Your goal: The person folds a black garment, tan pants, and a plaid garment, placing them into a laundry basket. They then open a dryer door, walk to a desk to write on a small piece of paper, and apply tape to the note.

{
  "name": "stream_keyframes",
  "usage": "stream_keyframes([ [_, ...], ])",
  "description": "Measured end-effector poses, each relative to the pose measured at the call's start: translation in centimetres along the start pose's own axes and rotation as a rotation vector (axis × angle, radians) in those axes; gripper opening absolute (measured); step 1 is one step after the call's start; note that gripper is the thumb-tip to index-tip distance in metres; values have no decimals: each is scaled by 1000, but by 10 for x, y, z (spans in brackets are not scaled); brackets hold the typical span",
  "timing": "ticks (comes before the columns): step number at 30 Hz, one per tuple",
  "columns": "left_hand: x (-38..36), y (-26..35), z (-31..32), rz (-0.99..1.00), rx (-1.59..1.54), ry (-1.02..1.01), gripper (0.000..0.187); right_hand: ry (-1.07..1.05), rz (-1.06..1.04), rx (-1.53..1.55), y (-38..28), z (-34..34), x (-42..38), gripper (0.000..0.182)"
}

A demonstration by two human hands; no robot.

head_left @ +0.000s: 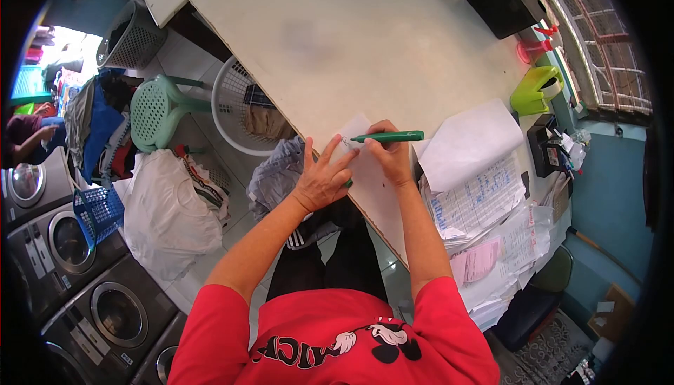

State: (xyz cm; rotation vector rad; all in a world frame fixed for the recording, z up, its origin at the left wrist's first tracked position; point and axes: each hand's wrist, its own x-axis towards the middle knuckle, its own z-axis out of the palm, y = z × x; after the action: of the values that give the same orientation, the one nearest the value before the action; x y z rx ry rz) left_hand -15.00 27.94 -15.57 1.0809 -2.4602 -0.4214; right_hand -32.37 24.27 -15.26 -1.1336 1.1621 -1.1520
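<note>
My right hand (390, 160) grips a green marker (393, 136), its tip on a small white paper slip (360, 124) where a few dark strokes show. Across the slip's near part lies my left hand (321, 183), fingers spread and pressing it to the white table (295, 48). A small green piece, which looks like the marker cap (348, 183), pokes out beside the left thumb, apparently tucked in that hand. Right of my right hand are a blank white sheet (474, 139) and a ledger page (477, 199) with blue handwriting.
Left of the table stand a white laundry basket (223, 107) with clothes, a green stool (153, 112) and a full white bag (168, 209). Washers or dryers (116, 311) line the lower left. A black box (504, 2) and a lime holder (535, 92) stand along the table's right edge.
</note>
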Motion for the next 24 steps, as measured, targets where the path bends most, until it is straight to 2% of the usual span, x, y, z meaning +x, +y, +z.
stream_keyframes([
  [19, 0, 1, 0, -16, -6, -7, 28, -25, -30, -55, 5, 2, 0, 13],
  [24, 0, 1, -1, -19, -3, -15, 28, 39, -48, -65, -4, -2, 4, 11],
])
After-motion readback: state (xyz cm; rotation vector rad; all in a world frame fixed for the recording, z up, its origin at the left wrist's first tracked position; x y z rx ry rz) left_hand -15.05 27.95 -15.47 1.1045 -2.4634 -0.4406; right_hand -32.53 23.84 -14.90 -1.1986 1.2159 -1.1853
